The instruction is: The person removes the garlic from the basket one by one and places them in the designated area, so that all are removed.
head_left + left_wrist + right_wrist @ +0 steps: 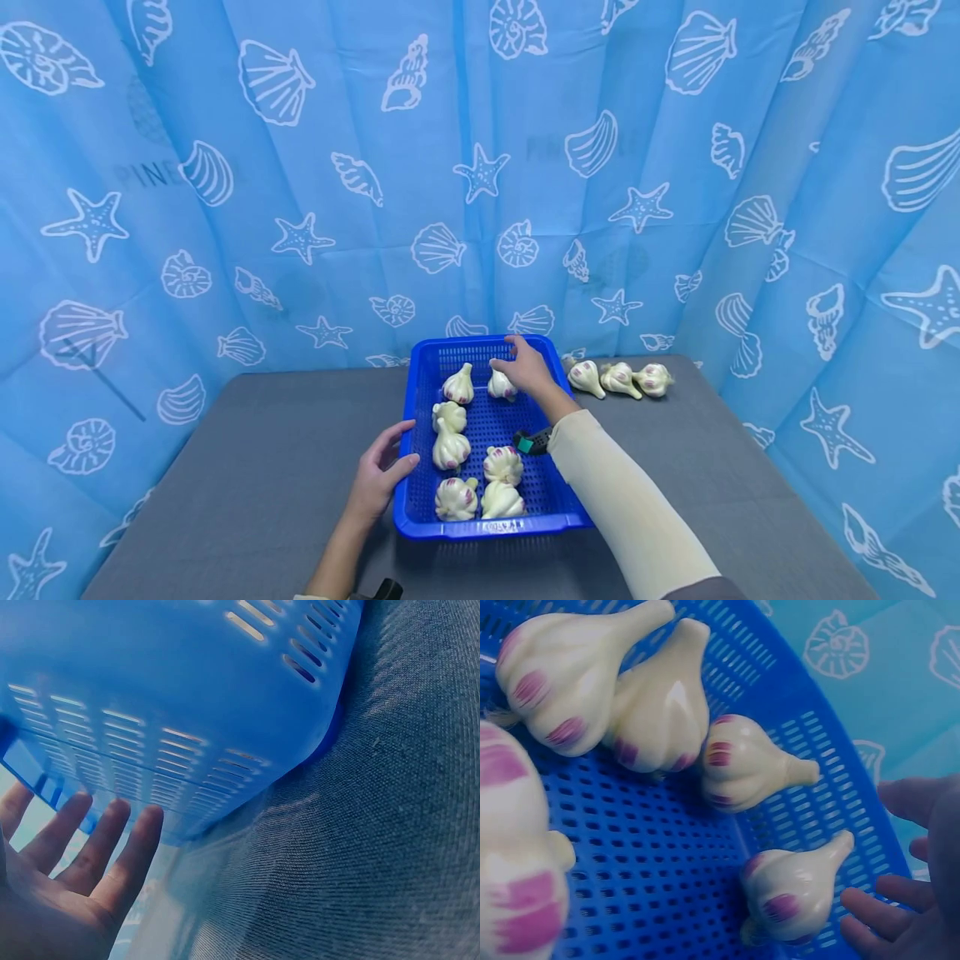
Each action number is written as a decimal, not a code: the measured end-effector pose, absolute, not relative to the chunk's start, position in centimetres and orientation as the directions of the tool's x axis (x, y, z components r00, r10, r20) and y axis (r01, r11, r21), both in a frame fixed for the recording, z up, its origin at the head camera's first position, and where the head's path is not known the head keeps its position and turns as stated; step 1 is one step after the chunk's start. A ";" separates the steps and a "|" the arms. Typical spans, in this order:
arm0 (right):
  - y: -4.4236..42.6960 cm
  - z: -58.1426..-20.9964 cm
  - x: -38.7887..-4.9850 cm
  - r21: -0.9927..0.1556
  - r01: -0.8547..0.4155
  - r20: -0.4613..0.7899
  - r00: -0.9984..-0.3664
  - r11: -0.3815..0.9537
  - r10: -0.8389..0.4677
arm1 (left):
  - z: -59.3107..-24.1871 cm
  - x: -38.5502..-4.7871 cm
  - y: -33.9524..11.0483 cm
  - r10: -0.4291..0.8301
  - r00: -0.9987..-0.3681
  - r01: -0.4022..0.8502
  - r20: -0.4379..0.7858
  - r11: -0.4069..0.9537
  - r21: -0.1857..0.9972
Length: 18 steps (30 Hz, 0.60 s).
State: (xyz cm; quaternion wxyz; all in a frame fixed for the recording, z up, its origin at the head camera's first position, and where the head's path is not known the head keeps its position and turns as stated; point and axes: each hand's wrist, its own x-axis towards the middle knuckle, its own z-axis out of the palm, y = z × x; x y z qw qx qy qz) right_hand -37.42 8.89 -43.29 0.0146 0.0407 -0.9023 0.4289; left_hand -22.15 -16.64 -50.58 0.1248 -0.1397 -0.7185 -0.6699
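A blue perforated basket on the grey table holds several white garlic bulbs with purple patches. My left hand rests at its left rim, fingers spread and lightly bent; in the left wrist view this hand has its fingertips against the outer side of the basket. Over the basket's back right part is my right hand, beside a bulb. In the right wrist view the right hand has loose, parted fingers by the stem of a bulb, gripping nothing.
Three more garlic bulbs lie in a row on the table, right of the basket near the back edge. A blue curtain with white shell and starfish prints hangs behind and at both sides.
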 end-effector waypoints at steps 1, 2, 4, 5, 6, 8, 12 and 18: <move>8.8 -43.4 -37.3 -0.769 -0.089 0.054 -0.996 0.633 -0.073 | -50.6 -22.2 -16.6 0.034 -0.929 0.370 0.369 0.061 0.927; 8.8 -43.6 -37.3 -0.766 -0.089 0.047 -0.995 0.637 -0.083 | -50.6 -22.1 -16.6 0.035 -0.928 0.373 0.372 0.062 0.926; 8.7 -43.7 -37.1 -0.757 -0.090 0.028 -0.994 0.647 -0.105 | -50.6 -22.2 -16.6 0.034 -0.926 0.377 0.376 0.058 0.924; 8.6 -43.8 -37.0 -0.754 -0.089 0.013 -0.993 0.651 -0.120 | -50.6 -22.2 -16.7 0.033 -0.925 0.380 0.379 0.056 0.923; 8.6 -43.8 -37.0 -0.744 -0.089 0.002 -0.991 0.662 -0.130 | -50.6 -22.2 -16.7 0.033 -0.925 0.379 0.378 0.062 0.923; 8.4 -43.9 -36.9 -0.725 -0.088 -0.013 -0.990 0.683 -0.141 | -50.6 -22.2 -16.7 0.035 -0.924 0.381 0.380 0.064 0.922; 8.4 -44.4 -37.0 -0.639 -0.151 0.003 -0.981 0.754 -0.194 | -50.5 -22.1 -16.7 0.038 -0.925 0.379 0.377 0.073 0.923; 8.1 -45.0 -36.7 -0.499 -0.252 -0.033 -0.951 0.830 -0.308 | -50.3 -22.0 -16.6 0.036 -0.936 0.353 0.351 0.091 0.931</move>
